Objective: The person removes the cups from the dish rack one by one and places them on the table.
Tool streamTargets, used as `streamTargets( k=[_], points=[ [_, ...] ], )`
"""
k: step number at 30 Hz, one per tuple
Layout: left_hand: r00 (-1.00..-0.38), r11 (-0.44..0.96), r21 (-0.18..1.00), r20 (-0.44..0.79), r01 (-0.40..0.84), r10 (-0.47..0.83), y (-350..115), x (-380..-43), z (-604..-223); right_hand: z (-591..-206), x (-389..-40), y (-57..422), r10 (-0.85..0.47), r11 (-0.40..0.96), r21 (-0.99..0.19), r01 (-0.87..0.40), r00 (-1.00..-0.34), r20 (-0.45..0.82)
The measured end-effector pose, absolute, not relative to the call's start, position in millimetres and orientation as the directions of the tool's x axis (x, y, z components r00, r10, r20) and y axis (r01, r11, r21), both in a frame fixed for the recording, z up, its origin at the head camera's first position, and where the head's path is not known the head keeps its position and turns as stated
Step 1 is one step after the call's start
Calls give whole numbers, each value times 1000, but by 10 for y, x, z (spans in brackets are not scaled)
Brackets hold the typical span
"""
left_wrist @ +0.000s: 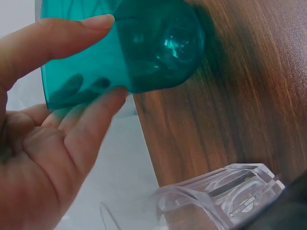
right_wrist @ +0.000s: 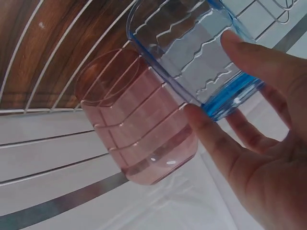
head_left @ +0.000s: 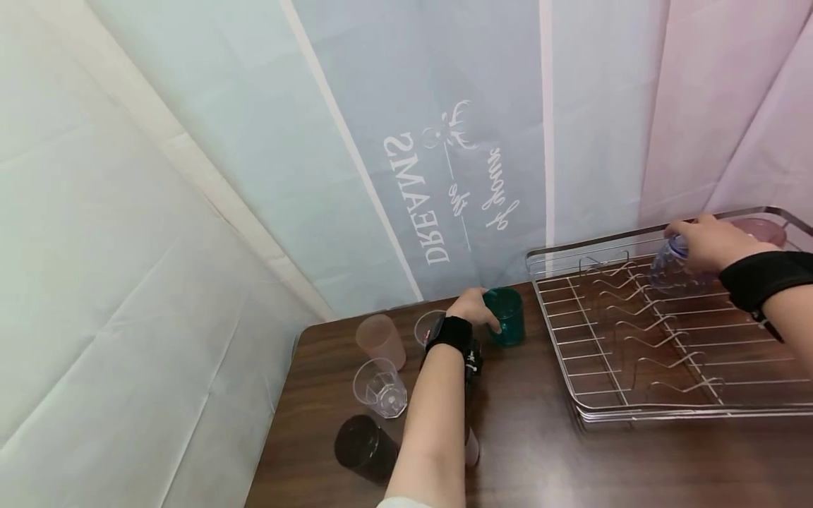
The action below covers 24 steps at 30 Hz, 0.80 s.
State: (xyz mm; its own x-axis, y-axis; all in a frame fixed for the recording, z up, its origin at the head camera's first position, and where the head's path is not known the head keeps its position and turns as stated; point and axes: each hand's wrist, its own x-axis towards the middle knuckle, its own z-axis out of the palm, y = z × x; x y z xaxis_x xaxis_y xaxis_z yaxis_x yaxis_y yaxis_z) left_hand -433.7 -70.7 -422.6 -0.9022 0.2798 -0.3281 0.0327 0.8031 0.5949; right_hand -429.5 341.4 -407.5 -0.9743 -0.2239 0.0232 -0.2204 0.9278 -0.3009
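A teal see-through cup [head_left: 508, 317] stands on the brown table, left of the wire dish rack [head_left: 581, 406]. My left hand [head_left: 471, 308] grips its side; the left wrist view shows the thumb on one side of the teal cup [left_wrist: 158, 52] and fingers on the other. Over the back of the rack, my right hand [head_left: 714, 243] holds a clear blue cup [head_left: 675, 271] near its base. In the right wrist view the blue cup [right_wrist: 192, 52] points its open end toward the wires. Close by, a pink cup [right_wrist: 148, 129] sits upside down in the rack.
Left of my left forearm stand a frosted pinkish cup [head_left: 381, 340], a clear faceted cup [head_left: 384, 394] and a dark cup [head_left: 365, 448]. Another clear cup [head_left: 427, 326] is partly behind my left wrist. A printed curtain [head_left: 470, 176] hangs along the table's back edge.
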Motion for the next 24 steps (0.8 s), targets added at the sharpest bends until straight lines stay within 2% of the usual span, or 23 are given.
streamTargets(
  k=[11, 18, 24],
  points=[
    [-901, 819, 560, -284, 122, 328, -730, -4214, -4054, -3698, -3920, 3377, -218, 927, -273, -257, -962, 163],
    [-900, 811, 554, -234, 188, 368, -909, -4129, -3682, -3369, -3680, 3250, -237, 903, -311, -296, -948, 214],
    [-891, 743, 626, -163, 239, 424, -1172, -3969, -3337, -3057, -3460, 2998, -252, 887, -332, -320, -940, 231]
  ],
)
